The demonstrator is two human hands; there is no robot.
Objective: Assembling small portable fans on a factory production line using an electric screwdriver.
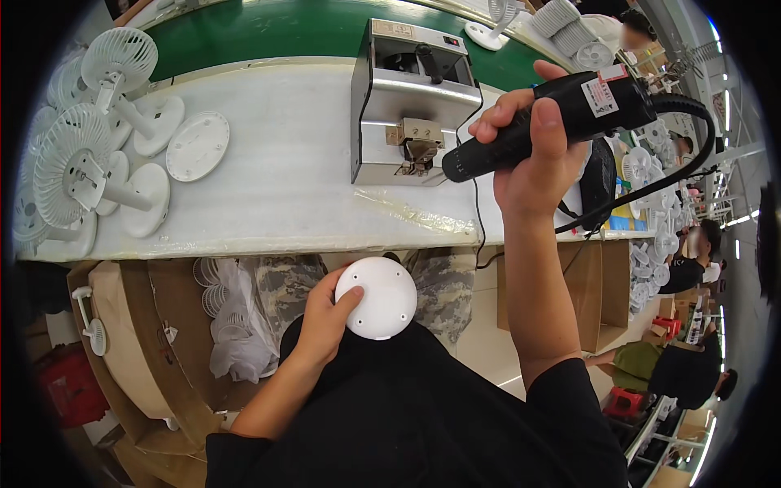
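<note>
A white round fan base (382, 297) with small screw holes is held above my lap. My left hand (325, 315) grips its left edge, thumb lying on the face and fingers behind it. Higher up on the right, my right hand (537, 167) is wrapped round a black corded electric screwdriver (594, 102). The screwdriver's nose slants down to the left, with its bit close to the front outlet of a metal screw feeder (415, 102). Whether the bit touches the outlet, or carries a screw, I cannot tell.
Several white desk fans (81, 167) and a loose round base plate (198, 146) stand on the left of the white bench (277, 203). Behind it runs a green belt (260, 32). Cardboard boxes (154, 350) flank my legs. The screwdriver's cable (691, 167) loops at right.
</note>
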